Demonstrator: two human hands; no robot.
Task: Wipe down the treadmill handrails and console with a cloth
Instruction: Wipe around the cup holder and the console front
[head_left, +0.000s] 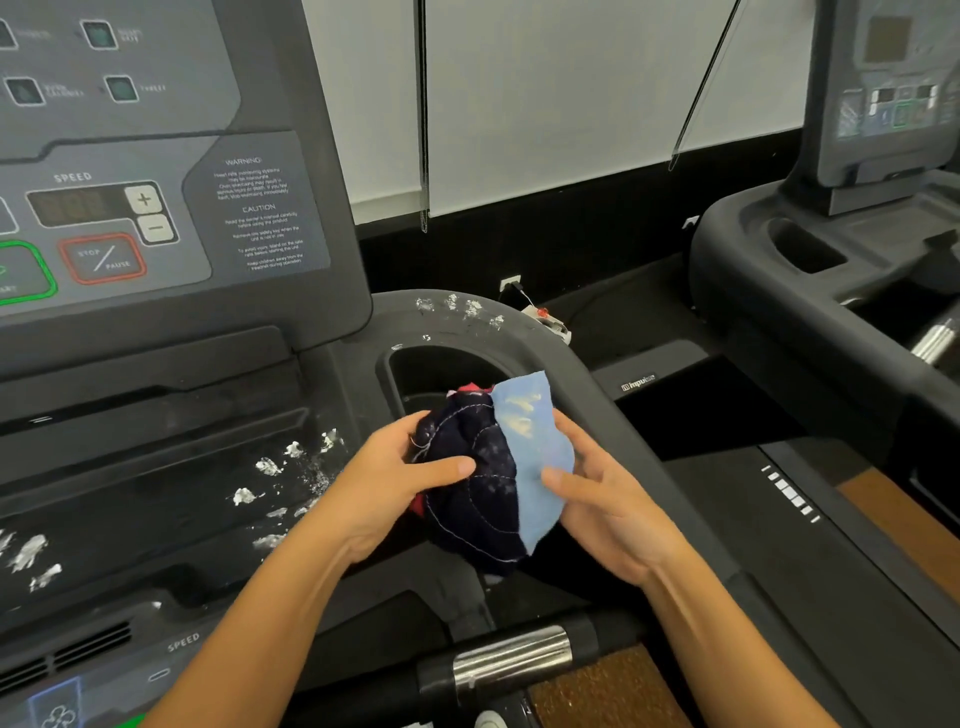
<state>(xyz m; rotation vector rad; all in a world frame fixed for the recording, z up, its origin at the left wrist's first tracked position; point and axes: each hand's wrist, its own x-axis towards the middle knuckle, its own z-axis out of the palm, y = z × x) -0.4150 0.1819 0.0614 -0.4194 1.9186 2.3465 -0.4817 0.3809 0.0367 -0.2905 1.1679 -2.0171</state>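
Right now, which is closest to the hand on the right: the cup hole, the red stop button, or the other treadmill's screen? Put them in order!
From the right hand:
1. Cup hole, just beyond the cloth, straight ahead.
2. Red stop button, on the console, up and to the left.
3. Other treadmill's screen, far off at the upper right.

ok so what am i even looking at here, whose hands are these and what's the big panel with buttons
This is one picture from a camera worn on a person's head, looking down at their own bare hands. The left hand and right hand together hold a bunched cloth, dark navy with a light blue patch. The big panel is a treadmill console with speed buttons and a stop/pause button. White smears dot the dark tray below it and the rim by the cup holder. A second treadmill stands to the right.
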